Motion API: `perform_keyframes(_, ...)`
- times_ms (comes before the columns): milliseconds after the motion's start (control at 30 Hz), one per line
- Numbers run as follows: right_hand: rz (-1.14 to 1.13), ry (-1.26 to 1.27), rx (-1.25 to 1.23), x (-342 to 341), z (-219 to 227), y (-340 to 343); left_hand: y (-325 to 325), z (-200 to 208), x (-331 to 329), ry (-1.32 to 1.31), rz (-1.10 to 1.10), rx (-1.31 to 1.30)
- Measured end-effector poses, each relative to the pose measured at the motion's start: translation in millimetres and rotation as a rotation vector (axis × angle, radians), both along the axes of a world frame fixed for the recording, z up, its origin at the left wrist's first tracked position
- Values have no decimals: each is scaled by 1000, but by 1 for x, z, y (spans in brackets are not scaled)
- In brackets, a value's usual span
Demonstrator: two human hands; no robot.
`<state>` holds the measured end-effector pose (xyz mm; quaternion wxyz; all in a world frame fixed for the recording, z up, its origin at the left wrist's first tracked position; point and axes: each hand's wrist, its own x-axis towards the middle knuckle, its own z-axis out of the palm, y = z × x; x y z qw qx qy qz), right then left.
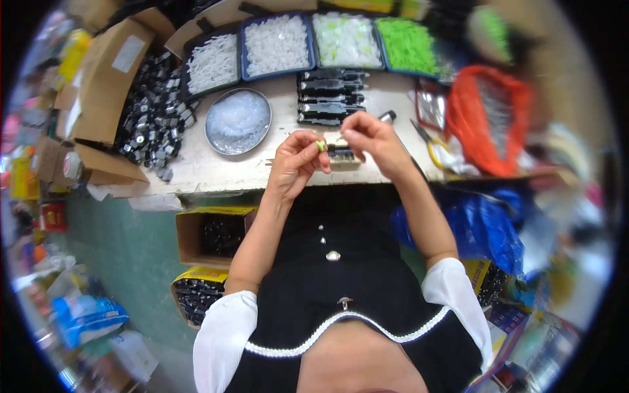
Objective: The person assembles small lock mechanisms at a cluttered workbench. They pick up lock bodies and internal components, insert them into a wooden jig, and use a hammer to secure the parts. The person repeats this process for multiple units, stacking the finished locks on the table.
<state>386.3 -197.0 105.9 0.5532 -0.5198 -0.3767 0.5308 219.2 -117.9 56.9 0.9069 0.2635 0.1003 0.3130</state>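
Observation:
My left hand (295, 164) is closed, pinching a small light-green plastic piece (320, 145) between thumb and fingers above the table's near edge. To its right, my right hand (377, 145) is raised with thumb and forefinger pressed together; whatever is in that pinch is too small to make out. Beneath and between the hands lies a dark part on a small block (342, 154), partly covered by the fingers. Just beyond, several black tube-like pieces (331, 98) lie stacked in a row. A dark cylindrical piece (388, 116) sits behind my right hand.
Trays of white pieces (276, 44) and green pieces (407, 46) line the far side. A round dish (238, 122) holds clear pieces. Left is a cardboard box (108, 85) beside loose dark metallic parts (154, 108). Right are yellow-handled scissors (431, 147) and a red bag (465, 124).

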Motion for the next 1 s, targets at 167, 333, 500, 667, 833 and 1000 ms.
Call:
perform_keyframes(167,-9,93,9,-20,0,7,-4,-2,-9,15,29,40)
perform_keyframes(333,-15,141,25,-24,-3,8,-4,-4,-4,-50,36,118)
perform_keyframes(500,-15,204,22,-27,-3,8,-6,0,-4,-33,91,143)
perform_keyframes(667,-18,134,30,-26,-4,10,-6,0,-6,47,163,239)
perform_keyframes(833,42,140,-1,-23,-6,11,-7,2,-6,106,193,323)
perform_keyframes(1000,49,94,-59,-25,-12,12,-7,0,-7,171,234,409)
